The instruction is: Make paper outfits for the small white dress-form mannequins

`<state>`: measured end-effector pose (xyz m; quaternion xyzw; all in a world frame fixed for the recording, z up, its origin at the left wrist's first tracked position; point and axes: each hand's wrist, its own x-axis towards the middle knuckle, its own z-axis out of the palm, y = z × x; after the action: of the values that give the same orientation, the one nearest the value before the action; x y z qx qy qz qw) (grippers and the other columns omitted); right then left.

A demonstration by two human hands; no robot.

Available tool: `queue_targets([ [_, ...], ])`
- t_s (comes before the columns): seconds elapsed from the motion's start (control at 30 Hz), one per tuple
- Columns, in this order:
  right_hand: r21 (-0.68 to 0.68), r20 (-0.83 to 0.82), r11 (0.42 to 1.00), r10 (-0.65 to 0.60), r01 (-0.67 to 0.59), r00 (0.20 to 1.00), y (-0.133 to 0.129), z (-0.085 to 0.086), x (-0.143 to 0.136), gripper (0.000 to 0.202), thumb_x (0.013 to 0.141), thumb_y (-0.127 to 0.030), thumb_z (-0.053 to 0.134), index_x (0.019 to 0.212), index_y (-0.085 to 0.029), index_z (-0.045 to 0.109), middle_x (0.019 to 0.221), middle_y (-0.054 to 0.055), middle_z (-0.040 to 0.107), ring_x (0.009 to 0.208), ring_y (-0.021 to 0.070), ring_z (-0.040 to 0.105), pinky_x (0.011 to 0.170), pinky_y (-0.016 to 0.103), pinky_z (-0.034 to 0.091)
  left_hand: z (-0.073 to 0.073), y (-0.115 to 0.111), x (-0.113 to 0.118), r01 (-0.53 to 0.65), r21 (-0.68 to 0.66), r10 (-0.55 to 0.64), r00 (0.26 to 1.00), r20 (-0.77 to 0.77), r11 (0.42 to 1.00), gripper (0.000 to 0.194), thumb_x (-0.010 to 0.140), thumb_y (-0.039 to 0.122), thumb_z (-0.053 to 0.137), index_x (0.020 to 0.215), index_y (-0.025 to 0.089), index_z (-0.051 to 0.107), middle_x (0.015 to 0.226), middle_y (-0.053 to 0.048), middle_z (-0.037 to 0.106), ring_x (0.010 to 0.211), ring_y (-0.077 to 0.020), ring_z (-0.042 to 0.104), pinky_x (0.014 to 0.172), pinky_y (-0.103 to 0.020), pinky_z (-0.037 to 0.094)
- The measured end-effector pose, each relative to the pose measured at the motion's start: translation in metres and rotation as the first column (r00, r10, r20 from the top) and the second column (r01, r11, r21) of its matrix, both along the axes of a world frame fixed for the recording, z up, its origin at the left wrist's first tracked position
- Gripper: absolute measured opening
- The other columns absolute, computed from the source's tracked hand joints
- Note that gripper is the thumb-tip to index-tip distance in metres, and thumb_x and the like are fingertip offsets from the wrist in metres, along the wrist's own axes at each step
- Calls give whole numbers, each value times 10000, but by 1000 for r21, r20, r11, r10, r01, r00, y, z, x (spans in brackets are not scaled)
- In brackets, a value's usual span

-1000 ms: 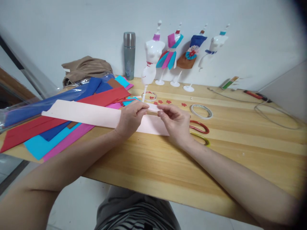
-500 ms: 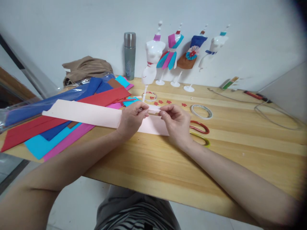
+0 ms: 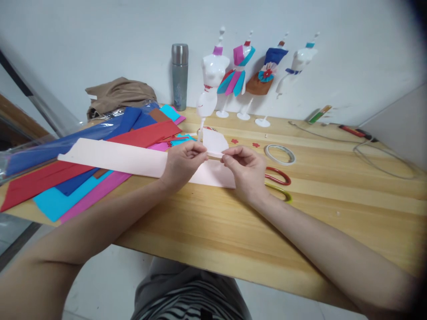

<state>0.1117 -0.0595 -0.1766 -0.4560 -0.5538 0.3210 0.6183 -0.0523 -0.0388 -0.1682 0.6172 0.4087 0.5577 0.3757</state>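
Note:
Both hands pinch the near edge of a small pale pink piece of crepe paper (image 3: pixel 215 141), its rounded far side standing up between them. My left hand (image 3: pixel 183 163) is closed on its left end, thumb against fingers. At the right end my right hand (image 3: pixel 246 171) pinches the same edge. Under the hands lies a long pale pink crepe strip (image 3: pixel 116 156), partly hidden by my left hand. Beside my right hand are scissors with a red handle (image 3: pixel 279 176) and a yellow one; their blades are hidden.
Several small dress forms stand at the wall, among them a bare white form (image 3: pixel 213 69) and a blue-and-brown dressed form (image 3: pixel 267 73). A flask (image 3: pixel 180 78) stands left of them. Coloured crepe sheets (image 3: pixel 100 155) cover the left. A tape roll (image 3: pixel 280 154) and red paper flowers (image 3: pixel 255 145) lie right.
The small pink piece has turned up from nearly edge-on, so its rounded face shows and covers some red flowers. Both hands remain at almost the same spot.

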Motion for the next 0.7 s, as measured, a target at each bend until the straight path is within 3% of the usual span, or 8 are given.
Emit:
queue_targets([
  [0.17, 16, -19, 1000, 15, -14, 1000, 2, -4, 1, 44, 734, -240, 689, 741, -235, 645, 695, -8, 640, 623, 156, 585, 639, 325, 474, 3, -1, 1, 56, -49, -54, 998, 36, 997, 40, 693, 177, 679, 714, 162, 648, 627, 1, 701, 614, -127, 683, 624, -237, 542],
  [0.53, 43, 11, 999, 31, -31, 999, 1, -1, 1, 32, 728, -219, 672, 734, -225, 642, 674, -17, 635, 615, 144, 585, 629, 309, 474, 0, 1, 0, 56, -40, -54, 997, 51, 998, 76, 660, 175, 700, 690, 157, 632, 640, 13, 684, 596, -108, 669, 599, -211, 538],
  [0.7, 19, 20, 1000, 19, -19, 1000, 0, -2, 2, 34, 713, -228, 680, 722, -227, 648, 684, -5, 646, 617, 148, 577, 618, 313, 457, 3, 1, 2, 83, -136, -65, 990, 128, 987, 67, 637, 149, 699, 667, 148, 640, 626, 4, 698, 601, -119, 679, 612, -225, 546],
])
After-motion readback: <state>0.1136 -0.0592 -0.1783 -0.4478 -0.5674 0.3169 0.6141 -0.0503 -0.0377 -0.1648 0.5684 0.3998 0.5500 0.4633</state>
